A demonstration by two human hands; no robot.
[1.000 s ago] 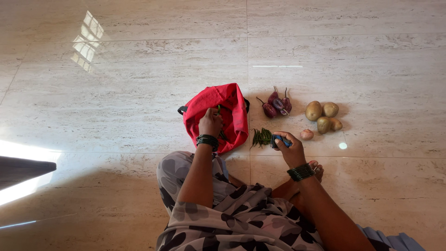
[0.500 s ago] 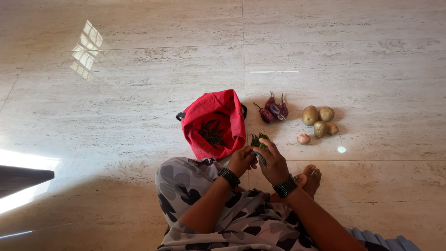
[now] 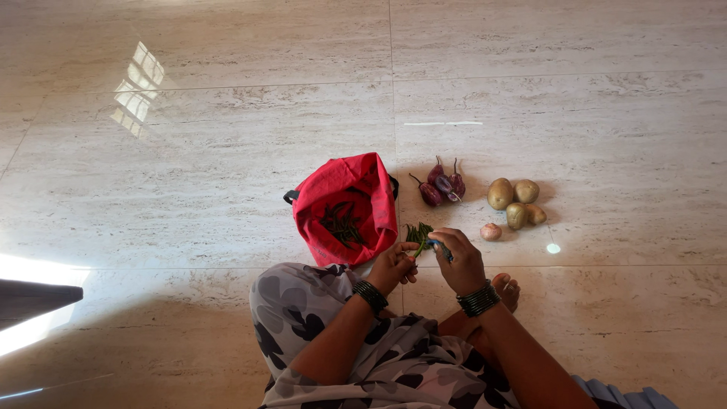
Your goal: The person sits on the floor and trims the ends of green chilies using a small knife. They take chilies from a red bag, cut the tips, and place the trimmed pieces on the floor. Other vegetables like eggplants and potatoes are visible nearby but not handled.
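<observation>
The left hand point(image 3: 392, 265) is out of the red bag point(image 3: 344, 208) now, pinching a green chili point(image 3: 419, 247) beside the right hand point(image 3: 458, 261), whose fingers are wrapping a small blue tool point(image 3: 443, 248). The chili pile point(image 3: 417, 232) is sitting at 12 o'clock from both hands, so she's working chilies one at a time.

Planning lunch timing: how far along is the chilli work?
Done: a small pile of green chillies lies on the floor. In hand: left hand holds one chilli at the blue tool in the right hand. Left: more chillies in the red bag.
</observation>
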